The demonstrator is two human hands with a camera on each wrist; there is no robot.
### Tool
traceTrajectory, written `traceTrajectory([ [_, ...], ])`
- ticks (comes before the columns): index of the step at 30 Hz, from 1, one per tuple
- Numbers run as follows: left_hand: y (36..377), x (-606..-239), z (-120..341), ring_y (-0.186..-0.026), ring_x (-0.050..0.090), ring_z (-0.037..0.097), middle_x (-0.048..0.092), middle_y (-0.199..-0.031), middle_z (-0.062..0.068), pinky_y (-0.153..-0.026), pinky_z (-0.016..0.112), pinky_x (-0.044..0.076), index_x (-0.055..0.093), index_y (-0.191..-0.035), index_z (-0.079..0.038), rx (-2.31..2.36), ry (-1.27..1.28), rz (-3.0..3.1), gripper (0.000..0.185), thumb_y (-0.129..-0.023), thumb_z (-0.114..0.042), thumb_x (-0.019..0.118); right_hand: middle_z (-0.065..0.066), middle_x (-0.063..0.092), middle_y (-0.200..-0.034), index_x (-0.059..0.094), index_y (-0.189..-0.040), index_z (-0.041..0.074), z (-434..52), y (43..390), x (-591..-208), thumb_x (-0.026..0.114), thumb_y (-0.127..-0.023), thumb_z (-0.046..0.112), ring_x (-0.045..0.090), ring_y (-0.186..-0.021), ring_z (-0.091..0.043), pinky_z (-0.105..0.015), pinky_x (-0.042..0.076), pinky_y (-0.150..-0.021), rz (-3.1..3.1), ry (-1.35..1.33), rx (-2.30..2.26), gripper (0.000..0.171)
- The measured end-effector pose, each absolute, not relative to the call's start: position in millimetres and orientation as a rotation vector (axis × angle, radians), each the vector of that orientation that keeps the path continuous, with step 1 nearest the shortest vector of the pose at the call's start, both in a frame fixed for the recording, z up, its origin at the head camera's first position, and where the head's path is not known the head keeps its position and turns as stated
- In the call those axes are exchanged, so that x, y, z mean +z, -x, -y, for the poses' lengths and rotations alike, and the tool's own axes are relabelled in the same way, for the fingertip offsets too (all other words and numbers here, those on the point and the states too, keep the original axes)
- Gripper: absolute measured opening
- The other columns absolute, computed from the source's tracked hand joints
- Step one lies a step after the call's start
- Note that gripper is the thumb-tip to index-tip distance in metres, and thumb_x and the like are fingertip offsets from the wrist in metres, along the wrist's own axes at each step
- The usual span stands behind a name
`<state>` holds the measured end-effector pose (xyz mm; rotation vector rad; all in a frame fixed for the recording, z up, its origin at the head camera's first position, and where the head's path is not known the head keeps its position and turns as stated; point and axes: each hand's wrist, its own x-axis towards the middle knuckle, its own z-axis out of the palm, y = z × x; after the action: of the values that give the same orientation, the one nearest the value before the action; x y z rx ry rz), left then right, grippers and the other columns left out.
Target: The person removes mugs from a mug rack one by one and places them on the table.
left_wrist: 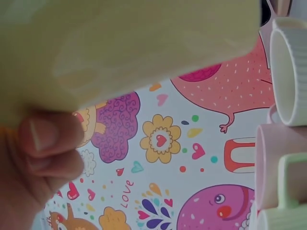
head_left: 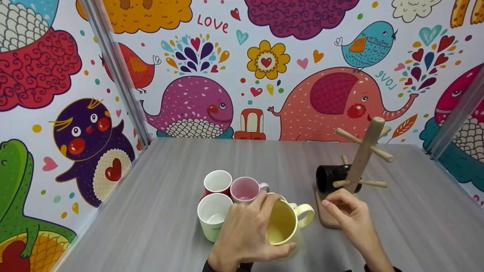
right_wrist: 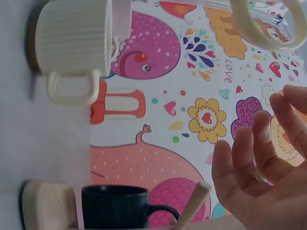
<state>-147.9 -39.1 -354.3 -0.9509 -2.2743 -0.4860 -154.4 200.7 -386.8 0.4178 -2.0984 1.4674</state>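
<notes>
My left hand [head_left: 242,232] grips a pale yellow mug [head_left: 281,223] around its body, thumb on the near side and fingers across the far side. The mug is raised, its mouth facing up and its handle [head_left: 305,216] pointing right. In the left wrist view the mug's wall [left_wrist: 144,43] fills the top. My right hand [head_left: 351,219] holds nothing, with fingers loosely bent, and overlaps the base of a wooden mug tree [head_left: 365,151] in the head view. A black mug [head_left: 327,178] hangs sideways on a low peg of that tree.
Left of the yellow mug stand a light green mug [head_left: 214,215], a red mug with a white inside [head_left: 218,182] and a pink mug [head_left: 245,189]. A white ribbed mug [right_wrist: 74,38] is mostly hidden behind the yellow one in the head view. Patterned walls [head_left: 295,56] enclose the table.
</notes>
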Motion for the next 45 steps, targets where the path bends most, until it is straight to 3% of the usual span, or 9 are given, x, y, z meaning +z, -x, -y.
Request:
traceTrajectory([
  [11,151,-362,42,-0.062,0.052,0.008,0.054,-0.092,-0.008,-0.051,0.023,0.04,0.055,-0.108,-0.022,-0.448,0.933,2.385,0.066,-0.059,-0.066,0.062,0.009,0.058,-0.079,0.065,-0.078,0.02,-206,156,-387,0.071,-0.071,-0.008,0.056,-0.071,-0.007,-0.012,0.042,-0.066,2.22,-0.409,1.029,0.029],
  [16,151,-362,43,-0.063,0.052,0.009,0.055,-0.093,-0.008,-0.051,0.023,0.04,0.056,-0.109,-0.022,-0.454,0.931,2.398,0.067,-0.059,-0.066,0.063,0.014,0.056,-0.079,0.065,-0.076,0.02,-208,156,-388,0.073,-0.07,-0.005,0.055,-0.07,-0.005,-0.013,0.042,-0.063,2.272,-0.383,0.903,0.027],
  [23,153,-365,44,-0.06,0.052,0.01,0.057,-0.091,-0.008,-0.05,0.022,0.039,0.057,-0.104,-0.023,-0.399,0.935,2.384,0.064,-0.056,-0.063,0.064,0.018,0.052,-0.073,0.064,-0.075,0.019,-212,154,-386,0.075,-0.069,-0.001,0.052,-0.063,-0.001,-0.023,0.043,-0.053,2.309,-0.318,0.747,0.023],
  [45,160,-374,46,-0.057,0.05,0.009,0.053,-0.082,-0.007,-0.048,0.022,0.035,0.057,-0.094,-0.018,-0.308,0.899,2.514,0.061,-0.052,-0.061,0.066,0.016,0.051,-0.069,0.063,-0.074,0.021,-215,151,-382,0.075,-0.072,0.005,0.05,-0.06,-0.002,-0.024,0.045,-0.054,2.457,-0.229,0.683,0.02],
])
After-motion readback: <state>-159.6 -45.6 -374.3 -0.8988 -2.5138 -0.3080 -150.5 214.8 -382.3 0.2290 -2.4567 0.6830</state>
